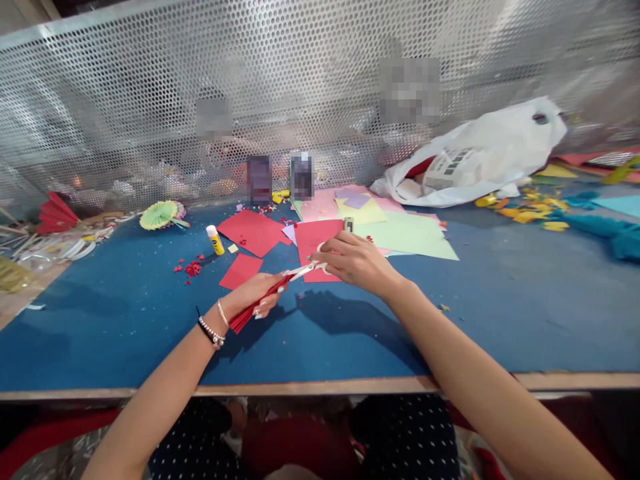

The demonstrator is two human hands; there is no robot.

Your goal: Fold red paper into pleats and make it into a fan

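Note:
My left hand (257,295) is closed around a folded strip of red paper (245,319), pleated into a narrow bundle that slants up to the right. In my right hand (353,259) is a pair of white-handled scissors (316,266), fingers in the handle loops. The blades point left and meet the upper end of the red bundle near my left fingertips. Beneath the scissors lies a red paper sheet (320,240). Small red paper scraps (193,269) and a yellow glue stick with a white cap (215,240) are on the blue table to the left.
More red paper (253,231) and pale green sheets (405,235) spread across the middle. A white plastic bag (475,157) rests at the back right, near yellow scraps (525,205). A green paper rosette (163,216) lies back left. A perforated metal screen (300,80) borders the table's far side.

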